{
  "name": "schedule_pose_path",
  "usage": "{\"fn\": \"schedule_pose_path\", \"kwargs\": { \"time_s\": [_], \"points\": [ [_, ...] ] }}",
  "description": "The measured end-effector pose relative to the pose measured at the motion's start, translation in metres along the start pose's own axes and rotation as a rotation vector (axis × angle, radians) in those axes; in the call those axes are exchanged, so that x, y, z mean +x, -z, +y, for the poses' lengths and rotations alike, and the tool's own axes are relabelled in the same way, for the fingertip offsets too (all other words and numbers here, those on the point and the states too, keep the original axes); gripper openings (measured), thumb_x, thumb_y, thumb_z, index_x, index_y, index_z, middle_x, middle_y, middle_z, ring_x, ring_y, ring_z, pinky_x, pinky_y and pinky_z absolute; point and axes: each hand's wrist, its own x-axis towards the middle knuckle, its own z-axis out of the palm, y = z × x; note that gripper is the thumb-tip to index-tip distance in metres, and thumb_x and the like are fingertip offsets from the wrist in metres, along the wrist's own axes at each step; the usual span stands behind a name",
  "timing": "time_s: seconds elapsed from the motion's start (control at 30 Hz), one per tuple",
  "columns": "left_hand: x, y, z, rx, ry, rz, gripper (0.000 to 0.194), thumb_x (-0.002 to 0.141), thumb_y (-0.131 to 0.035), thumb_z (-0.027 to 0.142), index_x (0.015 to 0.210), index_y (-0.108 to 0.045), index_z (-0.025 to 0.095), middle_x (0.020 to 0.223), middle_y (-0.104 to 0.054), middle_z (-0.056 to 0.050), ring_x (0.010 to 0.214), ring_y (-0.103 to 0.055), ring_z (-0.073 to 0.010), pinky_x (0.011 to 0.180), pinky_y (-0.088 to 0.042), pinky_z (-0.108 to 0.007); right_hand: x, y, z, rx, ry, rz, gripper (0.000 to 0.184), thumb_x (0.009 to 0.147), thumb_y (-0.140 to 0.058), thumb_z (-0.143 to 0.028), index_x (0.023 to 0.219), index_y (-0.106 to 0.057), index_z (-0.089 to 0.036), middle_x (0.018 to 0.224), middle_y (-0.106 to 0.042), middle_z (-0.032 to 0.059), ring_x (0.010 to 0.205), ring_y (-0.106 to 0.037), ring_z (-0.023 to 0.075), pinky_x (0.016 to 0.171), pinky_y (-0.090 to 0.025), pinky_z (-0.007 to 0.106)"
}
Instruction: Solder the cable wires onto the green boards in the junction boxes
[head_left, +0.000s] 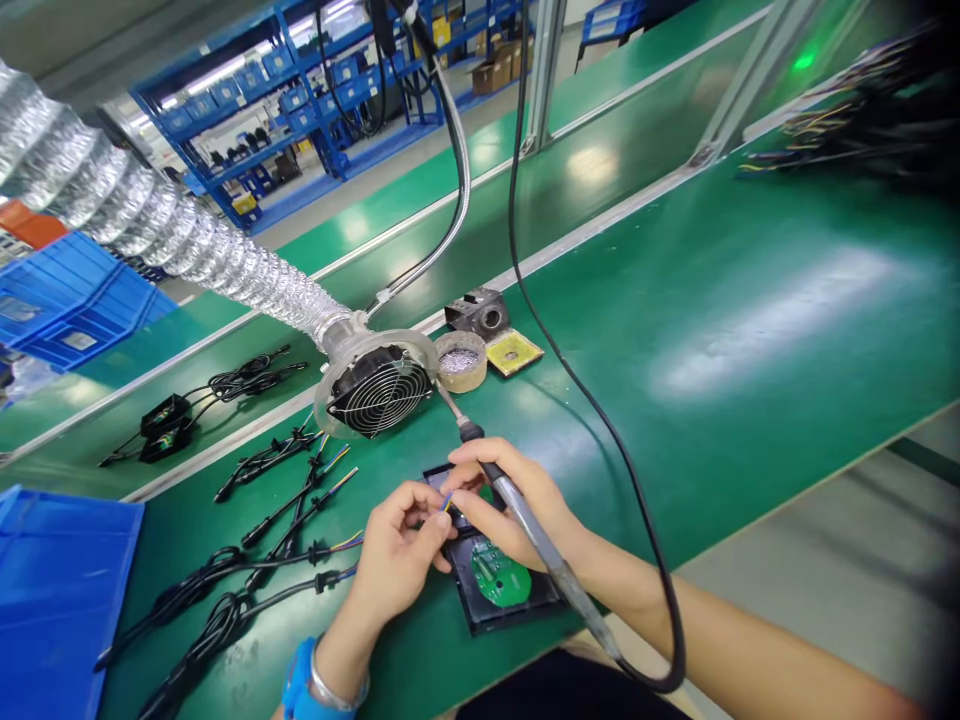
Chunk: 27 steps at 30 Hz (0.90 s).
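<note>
My left hand [401, 555] pinches the coloured wire ends [448, 501] of a black cable, above a flat black case. My right hand [525, 500] has a soldering iron [532, 530] lying in it, its tip pointing away toward the fan. The right fingertips come close to the wires; whether they touch cannot be made out. Under the hands, the black case [480, 622] holds a round green circuit board [499, 577]. A second case part with green behind the fingers is mostly hidden. Several black cables [217, 570] with bared coloured wires lie left of my left hand.
A round fume fan [382, 395] on a silver hose [202, 250] hangs ahead. Beside it are a tub of metal bits [462, 364], a yellow sponge tray [516, 352] and an iron holder [484, 312]. The iron's black cord [600, 410] loops right. A blue bin [60, 600] stands left.
</note>
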Motion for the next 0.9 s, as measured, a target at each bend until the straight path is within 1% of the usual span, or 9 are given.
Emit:
{"fn": "schedule_pose_path", "kwargs": {
  "time_s": [0.1, 0.2, 0.4, 0.5, 0.57, 0.67, 0.77, 0.83, 0.9],
  "points": [
    [-0.001, 0.0, -0.001, -0.03, 0.006, 0.038, 0.039, 0.08, -0.069, 0.053, 0.084, -0.06, 0.014, 0.075, -0.061, -0.002, 0.069, -0.06, -0.0119, 0.058, -0.057, -0.023, 0.0, 0.001, -0.001, 0.011, -0.009, 0.002, 0.033, 0.083, -0.06, -0.012, 0.113, -0.052, -0.023, 0.085, -0.072, 0.0005, 0.071, -0.069, 0.0118, 0.068, -0.059, 0.025],
    [-0.002, 0.001, 0.0, -0.077, 0.034, 0.021, 0.043, 0.078, -0.07, 0.056, 0.082, -0.063, 0.013, 0.07, -0.063, -0.001, 0.066, -0.06, -0.0108, 0.061, -0.059, -0.024, 0.0, 0.002, -0.002, 0.037, -0.028, -0.029, 0.034, 0.084, -0.059, -0.013, 0.116, -0.052, -0.022, 0.089, -0.073, 0.002, 0.074, -0.07, 0.012, 0.07, -0.059, 0.025],
    [-0.002, -0.002, 0.001, -0.168, 0.085, 0.019, 0.044, 0.074, -0.075, 0.054, 0.085, -0.063, 0.013, 0.066, -0.066, -0.003, 0.058, -0.06, -0.0113, 0.049, -0.056, -0.022, 0.001, 0.002, 0.001, 0.001, -0.055, -0.029, 0.031, 0.086, -0.064, -0.019, 0.115, -0.053, -0.023, 0.078, -0.07, -0.0013, 0.068, -0.068, 0.0117, 0.065, -0.057, 0.023],
    [-0.003, -0.006, 0.003, -0.256, 0.107, 0.081, 0.043, 0.07, -0.079, 0.051, 0.083, -0.061, 0.015, 0.07, -0.065, -0.002, 0.061, -0.062, -0.0138, 0.042, -0.054, -0.021, 0.0, 0.001, 0.003, -0.029, -0.018, -0.013, 0.03, 0.087, -0.064, -0.019, 0.113, -0.052, -0.024, 0.075, -0.068, -0.0028, 0.066, -0.068, 0.0112, 0.064, -0.057, 0.022],
    [-0.002, -0.007, 0.005, -0.332, 0.114, 0.147, 0.042, 0.067, -0.081, 0.049, 0.08, -0.058, 0.017, 0.071, -0.062, 0.0, 0.063, -0.061, -0.0135, 0.037, -0.05, -0.018, -0.001, 0.001, 0.003, -0.058, 0.027, 0.004, 0.029, 0.087, -0.064, -0.018, 0.113, -0.051, -0.025, 0.074, -0.068, -0.0037, 0.064, -0.067, 0.0106, 0.063, -0.056, 0.021],
    [0.003, -0.001, 0.01, -0.394, 0.11, 0.238, 0.038, 0.071, -0.078, 0.047, 0.079, -0.052, 0.019, 0.069, -0.055, 0.004, 0.059, -0.054, -0.0086, 0.031, -0.037, -0.01, -0.005, 0.001, 0.001, -0.117, 0.118, 0.006, 0.024, 0.084, -0.066, -0.015, 0.103, -0.054, -0.024, 0.075, -0.068, -0.0031, 0.063, -0.064, 0.0104, 0.064, -0.055, 0.021],
    [0.008, 0.011, 0.014, -0.395, 0.124, 0.28, 0.037, 0.07, -0.079, 0.044, 0.078, -0.052, 0.019, 0.065, -0.053, 0.006, 0.052, -0.048, -0.0057, 0.029, -0.03, -0.007, -0.009, 0.001, 0.0, -0.166, 0.209, -0.025, 0.015, 0.081, -0.065, -0.013, 0.089, -0.057, -0.024, 0.074, -0.068, -0.0026, 0.062, -0.063, 0.0113, 0.063, -0.054, 0.022],
    [0.009, 0.015, 0.015, -0.368, 0.141, 0.266, 0.038, 0.068, -0.081, 0.043, 0.077, -0.054, 0.018, 0.062, -0.054, 0.005, 0.05, -0.048, -0.006, 0.028, -0.029, -0.008, -0.008, 0.001, -0.002, -0.195, 0.205, -0.009, 0.014, 0.083, -0.061, -0.012, 0.091, -0.058, -0.023, 0.075, -0.068, -0.0015, 0.063, -0.063, 0.012, 0.063, -0.054, 0.024],
    [0.007, 0.014, 0.014, -0.332, 0.148, 0.233, 0.041, 0.065, -0.083, 0.045, 0.077, -0.057, 0.016, 0.06, -0.056, 0.003, 0.05, -0.051, -0.0082, 0.028, -0.03, -0.01, -0.006, -0.001, -0.004, -0.216, 0.16, 0.013, 0.019, 0.084, -0.06, -0.012, 0.099, -0.056, -0.022, 0.083, -0.069, 0.0011, 0.069, -0.066, 0.013, 0.067, -0.056, 0.025]
  ]
}}
